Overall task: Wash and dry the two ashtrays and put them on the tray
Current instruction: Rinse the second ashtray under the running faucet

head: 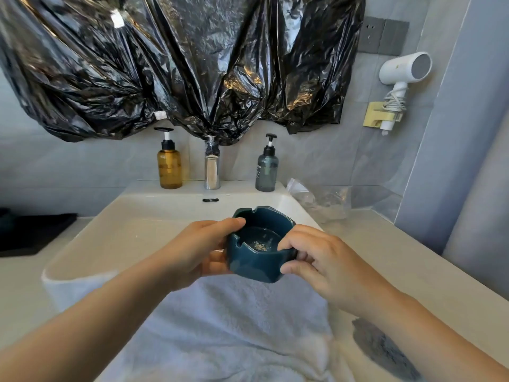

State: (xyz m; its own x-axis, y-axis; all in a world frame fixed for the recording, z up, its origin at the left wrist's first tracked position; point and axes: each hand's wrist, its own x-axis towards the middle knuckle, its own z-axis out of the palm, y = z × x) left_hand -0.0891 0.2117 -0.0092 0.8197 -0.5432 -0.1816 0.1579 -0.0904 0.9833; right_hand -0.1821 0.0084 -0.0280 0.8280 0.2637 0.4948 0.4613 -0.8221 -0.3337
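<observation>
**Ashtray held over the basin in both hands**

The person is holding a dark teal ashtray (261, 244) above the near part of the white basin (115, 230); the ashtray is tilting slightly toward the camera. The left hand (201, 249) is gripping the ashtray's left wall, thumb lying on the rim, fingers curling underneath. The right hand (316, 260) is clamping the ashtray's right wall, fingertips pressing on rim and side. Pale specks are sitting in the bottom of the ashtray.

A white towel (234, 326) is draping over the basin's near edge, below the ashtray. Behind the basin, a chrome faucet (212, 172) is standing between an amber pump bottle (169, 166) and a grey pump bottle (266, 169). Black plastic sheeting (179, 59) is hanging above the faucet.
</observation>
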